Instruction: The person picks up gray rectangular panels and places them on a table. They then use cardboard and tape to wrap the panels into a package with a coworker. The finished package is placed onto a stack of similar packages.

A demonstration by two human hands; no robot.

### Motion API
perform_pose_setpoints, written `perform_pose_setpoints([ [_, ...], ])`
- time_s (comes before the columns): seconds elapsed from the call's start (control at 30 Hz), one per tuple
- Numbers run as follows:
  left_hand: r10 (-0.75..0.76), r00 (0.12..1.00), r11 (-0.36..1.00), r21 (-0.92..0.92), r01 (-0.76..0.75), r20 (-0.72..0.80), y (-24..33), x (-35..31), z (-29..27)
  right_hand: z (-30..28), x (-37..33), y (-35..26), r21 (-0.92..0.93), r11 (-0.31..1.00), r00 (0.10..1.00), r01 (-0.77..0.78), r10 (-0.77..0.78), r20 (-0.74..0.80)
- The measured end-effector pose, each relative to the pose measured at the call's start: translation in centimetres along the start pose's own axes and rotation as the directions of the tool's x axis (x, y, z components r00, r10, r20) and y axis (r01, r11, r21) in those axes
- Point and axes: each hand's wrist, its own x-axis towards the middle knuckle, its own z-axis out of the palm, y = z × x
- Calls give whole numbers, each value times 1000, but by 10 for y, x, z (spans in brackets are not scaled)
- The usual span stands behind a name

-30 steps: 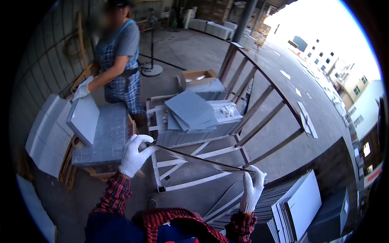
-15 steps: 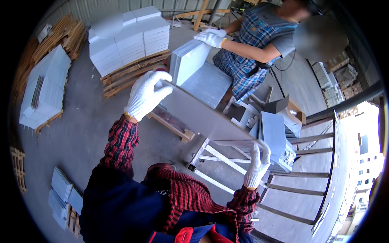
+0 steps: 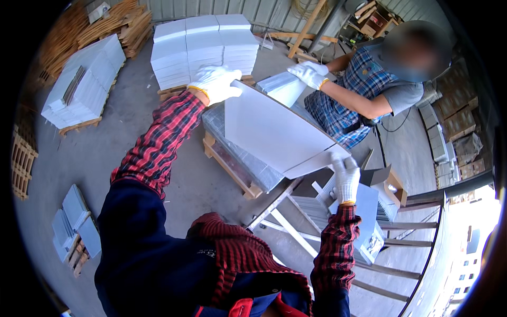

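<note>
Evidently, the left hand [image 3: 215, 85], in a white knit glove, has its fingers and thumb pinched on the left end of the upper edge of a white panel [image 3: 274, 129]. The right hand [image 3: 346, 178], gloved alike, has its fingers bent around the panel's right end. The panel slants between them, its broad pale face toward the wearer. Just under the panel is a grey slab [image 3: 242, 158] on a wooden base [image 3: 224, 158]; whether the two touch, I cannot tell. Close beyond the panel, a co-worker's gloved hands [image 3: 309, 75] rest on a thick pale block [image 3: 285, 90]. Right of the panel are a bluish-grey sheet [image 3: 364, 208] and an open cardboard box [image 3: 395, 186]; nearer the wearer than the panel is a pale metal frame [image 3: 290, 224]. Behind the panel's left end rises a white stack [image 3: 203, 50], and well to its left stands another, longer stack [image 3: 87, 87].
</note>
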Motion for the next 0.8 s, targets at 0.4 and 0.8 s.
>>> perform_pose_setpoints([
  [0.4, 420, 801, 907, -179, -381, 427, 21, 89, 18, -3, 84, -62, -308, 843, 815, 441, -233, 530],
  [0.8, 548, 740, 789, -52, -612, -390, -4, 34, 107, 95, -15, -12, -730, 604, 858, 320, -512, -48],
])
